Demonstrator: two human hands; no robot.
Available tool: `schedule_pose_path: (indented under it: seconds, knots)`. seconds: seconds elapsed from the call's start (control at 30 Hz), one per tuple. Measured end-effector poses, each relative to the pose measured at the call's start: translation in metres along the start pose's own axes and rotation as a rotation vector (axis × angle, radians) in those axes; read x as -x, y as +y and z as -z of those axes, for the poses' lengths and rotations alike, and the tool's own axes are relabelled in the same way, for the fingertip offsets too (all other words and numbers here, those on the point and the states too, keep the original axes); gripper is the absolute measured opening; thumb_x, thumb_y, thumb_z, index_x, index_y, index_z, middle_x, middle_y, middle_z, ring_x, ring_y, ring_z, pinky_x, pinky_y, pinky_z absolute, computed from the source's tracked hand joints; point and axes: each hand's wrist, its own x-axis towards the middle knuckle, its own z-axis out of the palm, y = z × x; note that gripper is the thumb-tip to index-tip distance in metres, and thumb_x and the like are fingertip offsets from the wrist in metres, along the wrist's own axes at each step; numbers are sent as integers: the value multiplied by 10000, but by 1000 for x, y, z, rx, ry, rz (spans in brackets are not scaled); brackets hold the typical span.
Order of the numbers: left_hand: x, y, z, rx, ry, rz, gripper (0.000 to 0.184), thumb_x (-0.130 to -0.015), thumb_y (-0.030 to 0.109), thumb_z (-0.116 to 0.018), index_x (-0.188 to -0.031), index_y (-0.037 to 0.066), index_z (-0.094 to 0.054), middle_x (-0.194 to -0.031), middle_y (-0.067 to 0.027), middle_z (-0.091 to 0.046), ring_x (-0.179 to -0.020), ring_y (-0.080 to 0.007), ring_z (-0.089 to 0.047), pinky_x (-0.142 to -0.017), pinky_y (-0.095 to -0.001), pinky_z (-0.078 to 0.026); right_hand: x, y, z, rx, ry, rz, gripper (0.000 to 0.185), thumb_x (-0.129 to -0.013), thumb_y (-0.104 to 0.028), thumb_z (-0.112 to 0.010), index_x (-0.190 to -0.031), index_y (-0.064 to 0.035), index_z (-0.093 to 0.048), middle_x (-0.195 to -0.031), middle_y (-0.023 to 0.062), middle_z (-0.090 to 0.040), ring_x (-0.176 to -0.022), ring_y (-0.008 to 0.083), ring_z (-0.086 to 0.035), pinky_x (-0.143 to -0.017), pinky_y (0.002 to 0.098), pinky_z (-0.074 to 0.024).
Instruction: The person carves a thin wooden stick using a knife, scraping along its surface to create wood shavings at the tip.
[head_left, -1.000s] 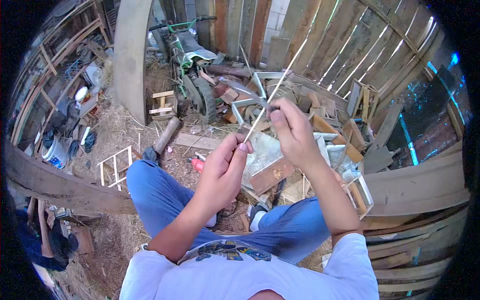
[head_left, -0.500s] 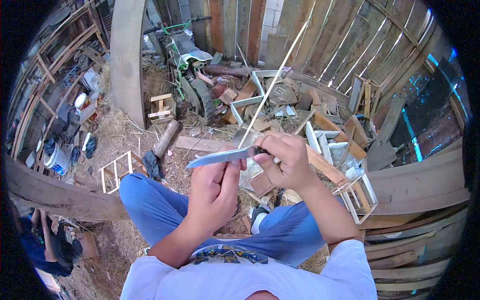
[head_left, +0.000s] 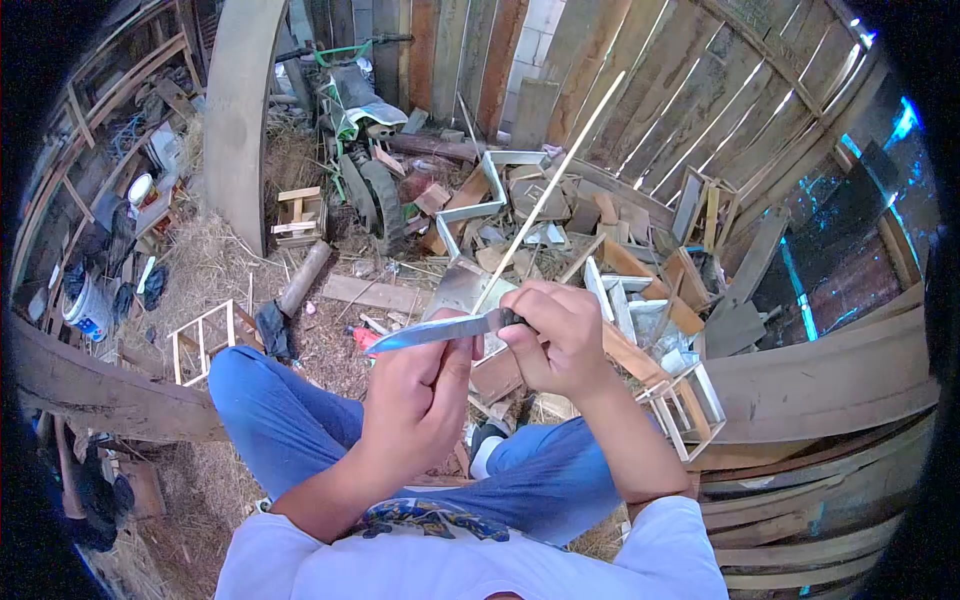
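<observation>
Instead of farther up the pale stick point(head_left: 547, 195), as a second ago, the right hand point(head_left: 557, 335) is now just beside the left hand point(head_left: 413, 398). The knife point(head_left: 435, 332) now crosses over the left hand, tip leftward. A red object point(head_left: 362, 340), hidden half a second ago, shows again.

I'm in a rough wooden shed, part workshop and part store by the look of it. Beyond my right hand point(head_left: 556, 336) stands a plank wall point(head_left: 640, 100), light showing through its gaps, with scrap wood point(head_left: 632, 222) heaped below it. Ahead of my left hand point(head_left: 412, 395), a bike point(head_left: 352, 90) stands near the same wall, and nearer in lie a log point(head_left: 304, 280) and a small frame point(head_left: 298, 213). Out to that hand's left, straw point(head_left: 218, 255) lies spread near a bucket point(head_left: 92, 312).
</observation>
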Motion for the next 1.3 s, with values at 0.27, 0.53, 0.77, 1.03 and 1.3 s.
schedule_pose_path:
  seconds: [0.27,0.53,0.77,1.03,1.3]
  knots:
    - [-1,10,3,100,-52,189,171,-1069,58,-487,-934,19,-585,-646,-52,-452,-573,-125,-436,-542,-326,-340,6,15,-4,84,117,-38,381,-1017,-351,-631,-834,-17,-632,-722,98,-631,-587,257,-620,-535,361,-466]
    - [13,0,1,157,-53,80,153,-1077,73,-492,-971,24,-591,-631,-7,-431,-564,-80,-409,-526,-301,-334,4,1,0,146,75,120,351,-1007,-310,-628,-814,-16,-640,-732,111,-643,-625,244,-655,-557,344,-484]
    - [18,-3,2,92,-106,-6,157,-1077,62,-486,-965,22,-588,-620,-1,-438,-547,-58,-406,-509,-281,-317,8,2,14,155,88,54,326,-973,-348,-670,-862,-42,-688,-766,127,-665,-665,334,-672,-576,415,-514]
    - [25,-1,4,217,-165,205,177,-1091,87,-489,-975,13,-601,-655,13,-459,-587,-49,-407,-538,-265,-340,14,8,11,151,108,119,360,-1021,-334,-603,-853,-26,-682,-668,101,-593,-569,260,-610,-543,382,-467]
    - [33,-1,6,318,-168,331,215,-1112,150,-485,-969,30,-591,-714,57,-453,-634,-20,-383,-551,-231,-306,20,14,22,231,68,33,353,-1010,-333,-610,-863,-21,-684,-682,113,-576,-588,280,-592,-590,372,-477]
